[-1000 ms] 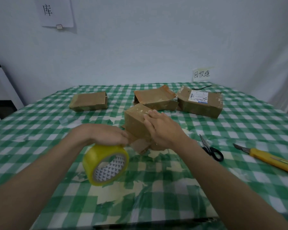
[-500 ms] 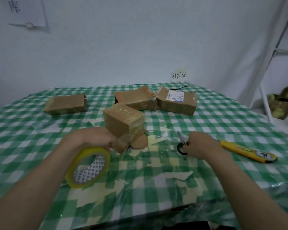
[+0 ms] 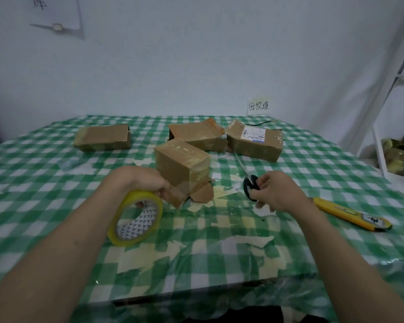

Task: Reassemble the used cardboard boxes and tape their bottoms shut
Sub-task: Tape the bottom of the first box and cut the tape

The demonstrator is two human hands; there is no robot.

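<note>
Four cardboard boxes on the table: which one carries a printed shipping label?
The far-right box, beside the open-flapped box. It alone has a white label on top; the far-left box and the near box show plain brown cardboard.

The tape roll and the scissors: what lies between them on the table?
In the head view, between the yellow tape roll in the left hand and the scissors in the right hand, stands the nearest cardboard box with its open flaps.

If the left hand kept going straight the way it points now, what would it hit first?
Most likely the nearest cardboard box: the left hand, gripping the tape roll, points up-right, its fingers right at the box's lower flaps. Whether they touch is unclear.
</note>
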